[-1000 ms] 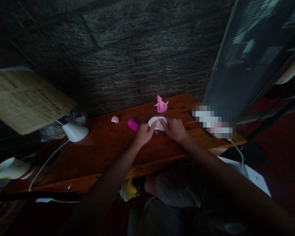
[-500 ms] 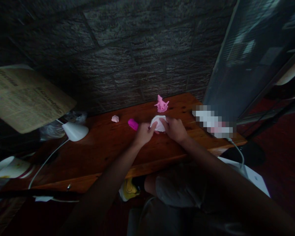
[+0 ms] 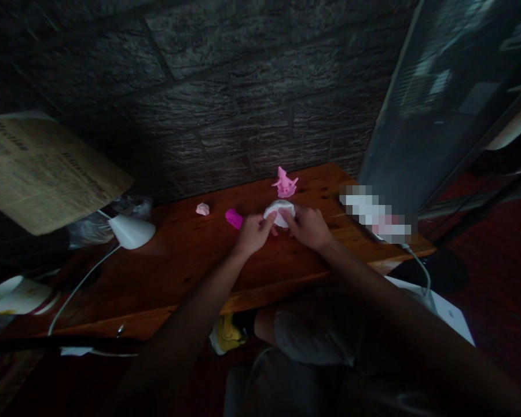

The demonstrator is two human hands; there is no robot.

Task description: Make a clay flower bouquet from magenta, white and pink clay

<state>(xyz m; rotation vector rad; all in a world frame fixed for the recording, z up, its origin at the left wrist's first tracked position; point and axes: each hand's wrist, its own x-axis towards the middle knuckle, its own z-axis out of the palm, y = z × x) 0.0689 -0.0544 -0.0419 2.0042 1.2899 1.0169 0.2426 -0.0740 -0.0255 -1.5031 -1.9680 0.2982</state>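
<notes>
Between my two hands is a thin, rounded white piece of modelling clay (image 3: pixel 282 207), held just above the tabletop. My left hand (image 3: pixel 252 233) pinches its left side, thumb on top and fingers underneath. On the other side, my right hand (image 3: pixel 311 228) grips it the same way, its thumb pressing near the middle. A pink clay figure (image 3: pixel 283 184) with pointed parts stands right behind the white piece. Left of my left hand lies a magenta clay lump (image 3: pixel 233 218), and further left a small pale pink lump (image 3: pixel 202 209).
The wooden table (image 3: pixel 178 272) runs along a dark brick wall (image 3: pixel 191 98). At left stand a lamp with a printed paper shade (image 3: pixel 47 174) and white base (image 3: pixel 132 233), its cord, and a paper cup (image 3: pixel 19 295). A blurred-out device (image 3: pixel 375 214) with a cable lies at right.
The white clay has changed outline slightly, its upper edge now more rounded, and my thumbs have shifted on it. The other pieces stay where they were.
</notes>
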